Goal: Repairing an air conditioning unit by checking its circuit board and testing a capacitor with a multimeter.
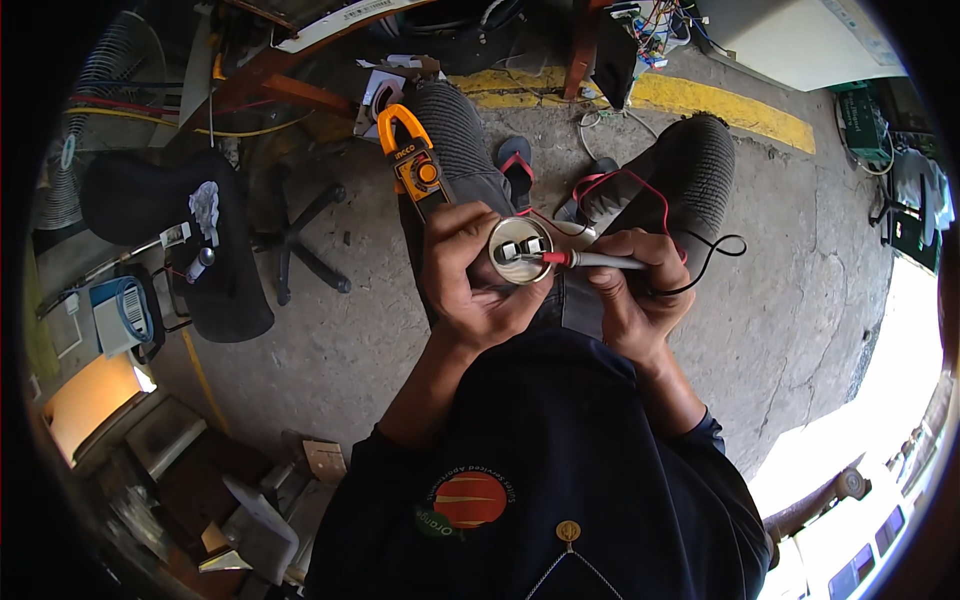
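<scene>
My left hand (465, 285) is closed round a round capacitor (520, 268), its metal top with two terminal clusters turned up toward me. Between the fingers and thumb of my right hand (645, 285) is a grey test probe (610, 261) with a red collar. Its tip points left, over the capacitor's top among the terminals; I cannot tell whether it touches metal. A red lead (640, 180) and a black lead (715, 250) loop near my right hand. An orange and black clamp meter (415, 160) lies on my left thigh, just beyond my left hand.
Dark sandals (515, 165) lie on the concrete floor (800, 260) between my legs. To the left stand a black office chair (225, 260) and a wire-guarded fan (100, 90). Loose wired electronics (655, 35) sit at the far side, and stacked clutter (260, 510) at lower left.
</scene>
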The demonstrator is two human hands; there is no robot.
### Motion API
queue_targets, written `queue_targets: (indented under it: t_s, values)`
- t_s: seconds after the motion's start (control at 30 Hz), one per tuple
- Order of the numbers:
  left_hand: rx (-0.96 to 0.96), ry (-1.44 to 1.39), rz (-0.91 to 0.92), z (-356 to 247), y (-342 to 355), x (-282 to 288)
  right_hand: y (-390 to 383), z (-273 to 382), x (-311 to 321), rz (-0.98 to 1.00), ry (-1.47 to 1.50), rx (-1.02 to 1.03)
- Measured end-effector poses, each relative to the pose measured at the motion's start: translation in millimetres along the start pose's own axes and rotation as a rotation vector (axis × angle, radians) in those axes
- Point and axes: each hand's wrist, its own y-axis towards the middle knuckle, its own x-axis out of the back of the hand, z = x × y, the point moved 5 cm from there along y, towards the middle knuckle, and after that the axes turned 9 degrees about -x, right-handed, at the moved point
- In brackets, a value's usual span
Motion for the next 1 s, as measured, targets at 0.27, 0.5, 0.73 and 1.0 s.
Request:
queue_targets:
  t_s: [0.27,0.5,0.73,1.0]
  values:
    - [-0.134,0.133,-0.007,-6.6,5.8,-0.4,1.2,-8.1,-0.6,0.001,0.148,-0.125]
    - [-0.163,0.114,-0.087,-6.6,5.2,0.4,3.6,-5.8,-3.1,0.04,0.161,-0.119]
    - [-0.065,0.106,-0.014,-9.8,10.0,3.9,8.0,-3.4,-3.7,0.087,0.179,-0.018]
    - [-0.097,0.107,-0.025,-6.6,3.0,0.4,13.9,1.6,-4.9,0.138,0.198,-0.05]
